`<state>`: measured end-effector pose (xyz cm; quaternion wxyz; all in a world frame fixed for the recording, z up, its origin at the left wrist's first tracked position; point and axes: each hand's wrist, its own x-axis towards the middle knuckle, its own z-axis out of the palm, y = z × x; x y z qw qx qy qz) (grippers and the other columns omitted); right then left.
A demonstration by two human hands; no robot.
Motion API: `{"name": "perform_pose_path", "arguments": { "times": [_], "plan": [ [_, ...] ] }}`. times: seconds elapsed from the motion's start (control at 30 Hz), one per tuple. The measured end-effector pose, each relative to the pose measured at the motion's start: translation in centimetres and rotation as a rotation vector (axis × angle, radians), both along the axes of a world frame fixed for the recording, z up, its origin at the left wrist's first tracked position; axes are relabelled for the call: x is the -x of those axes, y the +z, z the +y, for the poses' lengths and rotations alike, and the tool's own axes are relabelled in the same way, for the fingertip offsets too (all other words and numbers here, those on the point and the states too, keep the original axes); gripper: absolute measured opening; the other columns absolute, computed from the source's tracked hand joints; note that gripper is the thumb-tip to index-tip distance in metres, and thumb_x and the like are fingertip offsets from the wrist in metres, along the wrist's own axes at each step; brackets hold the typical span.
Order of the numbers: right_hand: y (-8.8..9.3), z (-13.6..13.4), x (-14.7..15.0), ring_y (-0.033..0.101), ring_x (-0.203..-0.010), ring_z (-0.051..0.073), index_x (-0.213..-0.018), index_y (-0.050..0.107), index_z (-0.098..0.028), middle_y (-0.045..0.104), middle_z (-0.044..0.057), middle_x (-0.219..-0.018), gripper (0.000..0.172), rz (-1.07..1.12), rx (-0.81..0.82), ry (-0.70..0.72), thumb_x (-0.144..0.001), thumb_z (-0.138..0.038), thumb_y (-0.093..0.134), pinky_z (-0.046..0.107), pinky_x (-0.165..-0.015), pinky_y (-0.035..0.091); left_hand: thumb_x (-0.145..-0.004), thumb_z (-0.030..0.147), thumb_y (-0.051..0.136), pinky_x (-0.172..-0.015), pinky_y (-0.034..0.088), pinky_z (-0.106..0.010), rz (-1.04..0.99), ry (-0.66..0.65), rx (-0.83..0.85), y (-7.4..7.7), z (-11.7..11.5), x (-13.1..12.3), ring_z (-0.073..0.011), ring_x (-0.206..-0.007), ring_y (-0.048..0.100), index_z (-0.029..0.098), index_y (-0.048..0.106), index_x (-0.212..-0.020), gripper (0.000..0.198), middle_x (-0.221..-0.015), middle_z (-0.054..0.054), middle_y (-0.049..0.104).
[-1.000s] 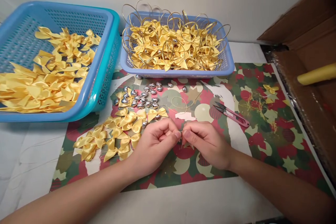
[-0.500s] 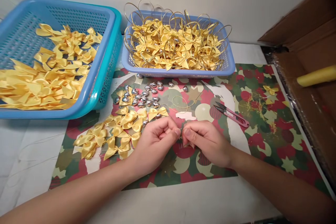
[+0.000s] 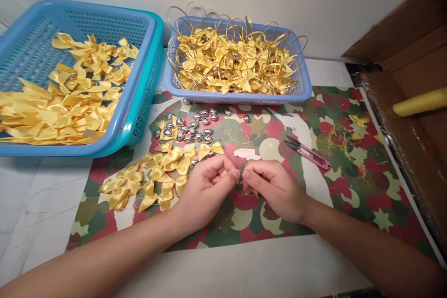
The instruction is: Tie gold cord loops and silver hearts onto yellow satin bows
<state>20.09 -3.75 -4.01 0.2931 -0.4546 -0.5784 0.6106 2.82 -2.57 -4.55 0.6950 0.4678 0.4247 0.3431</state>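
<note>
My left hand [image 3: 206,191] and my right hand [image 3: 275,188] rest close together on a patterned paper mat [image 3: 349,186], thumbs and forefingers pinched tip to tip over something too small to make out. Just left of my left hand lies a pile of loose yellow ribbon bows [image 3: 153,174]. Behind them sit several silver heart beads [image 3: 190,128]. A thin gold cord loop [image 3: 239,137] lies beyond my fingertips. Pink thread snips [image 3: 309,151] lie to the right of my hands.
A large blue basket [image 3: 139,79] of yellow bows stands at the back left. A smaller blue basket [image 3: 300,88] holds bows with gold loops. A cardboard box [image 3: 412,102] with a yellow roll [image 3: 419,101] borders the right side.
Both hands stay pinched together in nearly the same spot. The view has shifted slightly.
</note>
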Motion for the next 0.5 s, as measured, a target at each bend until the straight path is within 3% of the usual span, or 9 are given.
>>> {"name": "perform_pose_path", "arguments": {
  "times": [0.5],
  "plan": [
    [0.05,0.01,0.13,0.039,-0.055,0.009,-0.067,0.054,-0.017,0.044,-0.004,-0.057,0.036,-0.014,0.019,-0.017,-0.098,-0.034,0.048,0.022,-0.051,0.031,-0.085,0.030,0.056,-0.042,0.022,-0.020,0.037,0.012,-0.019,0.25,-0.19,-0.11,-0.0069,-0.046,0.029,0.018,0.049,-0.065,0.024,-0.050,0.008,0.039]
  ]
}}
